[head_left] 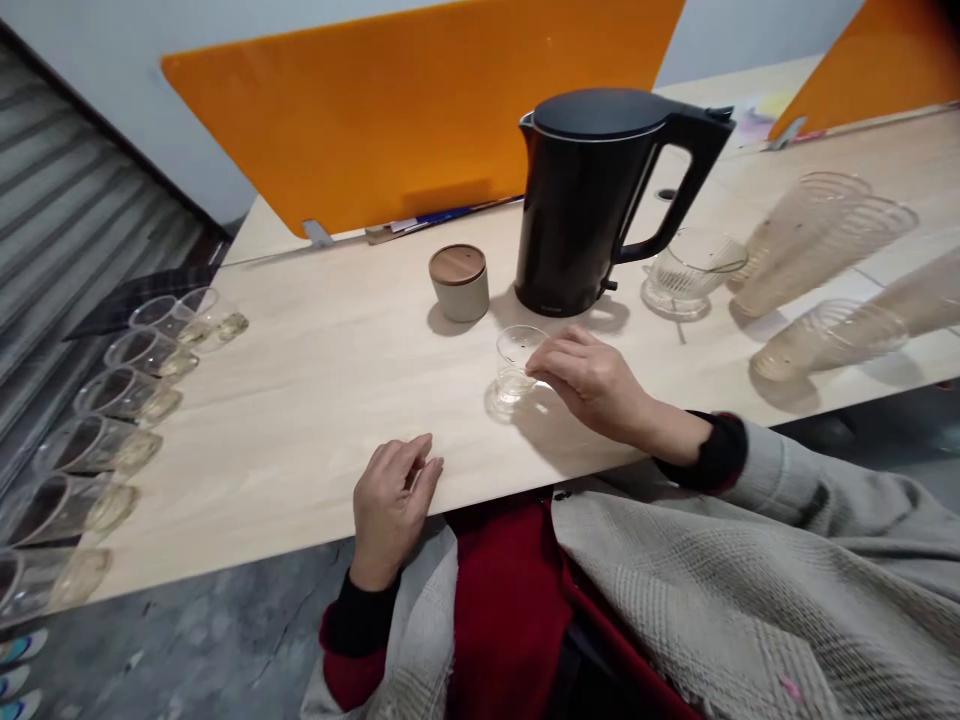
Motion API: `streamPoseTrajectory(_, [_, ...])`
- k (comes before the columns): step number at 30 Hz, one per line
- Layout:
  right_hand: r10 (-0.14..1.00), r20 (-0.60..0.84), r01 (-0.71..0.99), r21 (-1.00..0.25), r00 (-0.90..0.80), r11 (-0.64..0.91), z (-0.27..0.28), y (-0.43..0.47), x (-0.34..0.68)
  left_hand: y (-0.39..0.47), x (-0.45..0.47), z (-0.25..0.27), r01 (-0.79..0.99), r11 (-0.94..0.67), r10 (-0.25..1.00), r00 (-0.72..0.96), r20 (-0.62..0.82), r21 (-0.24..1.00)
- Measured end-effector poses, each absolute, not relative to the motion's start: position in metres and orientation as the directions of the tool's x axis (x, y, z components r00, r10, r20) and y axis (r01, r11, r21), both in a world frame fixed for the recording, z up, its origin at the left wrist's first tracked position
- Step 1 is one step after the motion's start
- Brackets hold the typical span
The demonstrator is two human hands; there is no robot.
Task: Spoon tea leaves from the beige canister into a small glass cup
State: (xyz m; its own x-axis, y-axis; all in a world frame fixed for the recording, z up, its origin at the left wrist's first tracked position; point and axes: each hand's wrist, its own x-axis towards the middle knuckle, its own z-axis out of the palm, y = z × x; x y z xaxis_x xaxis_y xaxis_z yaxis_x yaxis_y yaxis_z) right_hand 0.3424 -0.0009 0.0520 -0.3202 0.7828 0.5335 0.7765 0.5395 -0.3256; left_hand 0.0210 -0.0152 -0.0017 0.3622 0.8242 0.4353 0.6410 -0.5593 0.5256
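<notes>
Kettle [581, 205], canister [459, 283] behind small glass [516, 363].

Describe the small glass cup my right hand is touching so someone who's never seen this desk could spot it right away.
Find the black kettle in the middle of the wooden desk. Just in front of it stands a small clear glass cup, with the right hand touching its side. Unlike the row of glasses along the desk's left edge, it stands alone.

Along the desk's [315, 400] left edge stand seven glasses [127, 395], perhaps more out of view. Near the far edge: one kettle [585, 200], one lidded jar [459, 283], one small glass [516, 365]. Right side: one glass dish [686, 272], three ribbed tumblers [814, 235].
</notes>
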Motion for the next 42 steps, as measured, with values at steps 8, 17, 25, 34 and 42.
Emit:
streamPoseTrajectory(8, [0.721, 0.541, 0.822, -0.092, -0.433, 0.562, 0.038, 0.015, 0.31, -0.017, 0.023, 0.001, 0.644, -0.566, 0.821, 0.381, 0.426, 0.515])
streamPoseTrajectory(17, [0.707, 0.543, 0.831, -0.03, -0.453, 0.556, 0.041, 0.002, 0.29, -0.017, 0.024, 0.001, 0.655, -0.579, 0.809, 0.387, 0.442, 0.485])
streamPoseTrajectory(25, [0.702, 0.565, 0.825, -0.065, -0.434, 0.562, 0.043, -0.005, 0.284, -0.017, 0.024, 0.0, 0.661, -0.579, 0.807, 0.385, 0.447, 0.476])
streamPoseTrajectory(34, [0.702, 0.631, 0.786, -0.228, -0.329, 0.574, 0.068, -0.002, 0.304, -0.018, 0.023, 0.0, 0.656, -0.588, 0.801, 0.389, 0.456, 0.474])
streamPoseTrajectory(42, [0.806, 0.569, 0.835, -0.354, -0.166, 0.422, 0.086, 0.103, 0.34, -0.018, 0.024, -0.001, 0.647, -0.59, 0.796, 0.37, 0.478, 0.482])
